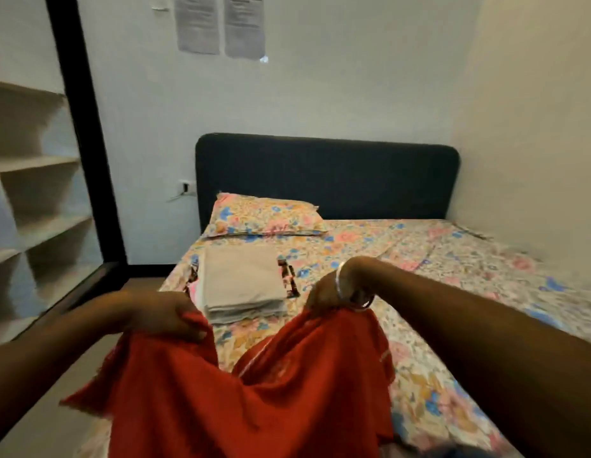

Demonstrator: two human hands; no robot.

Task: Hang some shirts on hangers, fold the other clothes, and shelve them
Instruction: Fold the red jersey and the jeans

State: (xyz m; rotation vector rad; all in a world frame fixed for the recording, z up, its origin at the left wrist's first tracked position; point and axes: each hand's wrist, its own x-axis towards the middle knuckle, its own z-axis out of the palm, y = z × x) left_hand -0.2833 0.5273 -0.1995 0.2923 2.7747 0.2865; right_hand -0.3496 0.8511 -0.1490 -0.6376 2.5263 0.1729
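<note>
Plainly, the folding step was in hand. Both hands held a red garment (254, 385) up over the near end of the bed (452, 292), each grip pinching its top edge. The left hand (168, 315) had its fingers curled over one bunched corner; the right hand (323, 292), a silver bangle (345, 285) on its wrist, pinched the other corner with fingers pointing down. Between the two grips the cloth sagged in a deep dip, and below them it hung loose toward the camera — blurred at the bottom, so its kind could not be told.

Just beyond the grips, on the floral sheet, lay a folded stack (242, 282) with a grey piece on top and patterned cloth showing at its sides. Farther off sat the pillow (264, 216), and well to the left of the left grip stood open shelves (36, 200).

By my judgement, the next move called for drawing the two grips apart to pull the top edge taut — then laying the garment flat on the sheet before the first fold.
</note>
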